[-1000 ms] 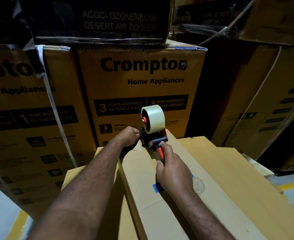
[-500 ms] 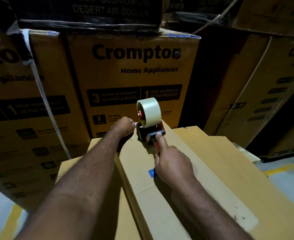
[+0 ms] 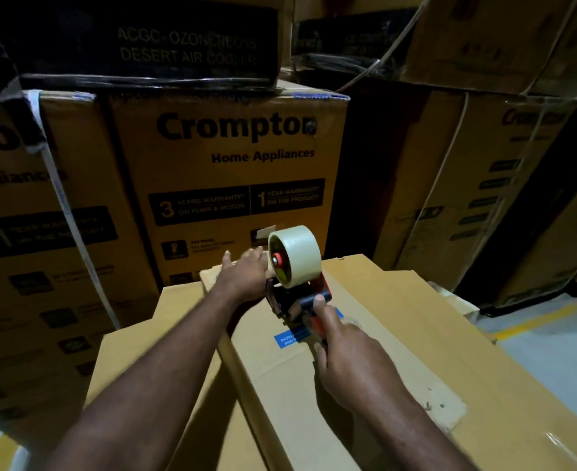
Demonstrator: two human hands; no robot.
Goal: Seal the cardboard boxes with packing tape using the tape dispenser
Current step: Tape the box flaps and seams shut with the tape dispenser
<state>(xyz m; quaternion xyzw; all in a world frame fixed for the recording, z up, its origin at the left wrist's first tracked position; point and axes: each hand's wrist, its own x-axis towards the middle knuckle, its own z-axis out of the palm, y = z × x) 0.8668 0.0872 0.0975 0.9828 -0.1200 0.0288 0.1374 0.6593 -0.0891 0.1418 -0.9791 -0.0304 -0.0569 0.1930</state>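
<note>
Moved since the earlier frame: the left hand (image 3: 246,273), previously curled at the far edge, lay flatter, and the tape dispenser (image 3: 300,300) was drawn nearer the wearer along the box top. Left hand: fingers extended, pressed on the far end of the cardboard box (image 3: 399,334), just beside the dispenser's front. Right hand (image 3: 344,355): curled round the red handle, thumb laid on top. Step in hand, as judged: drawing a strip along the top. Recommended: keep the dispenser's front low against the board, pull straight and steadily toward the body, let the left hand pin the strip's start, and carry the tape over the near edge before cutting. Dispenser: black frame, red handle and hub, standing on the box top. Tape roll (image 3: 295,256): pale, glossy, upright, apparently nearly full. Box: plain brown, long, with a blue label (image 3: 288,338) beside the handle, lying across a lower box (image 3: 137,362). Behind: stacked printed cartons (image 3: 229,158). Right: grey floor (image 3: 552,351).
</note>
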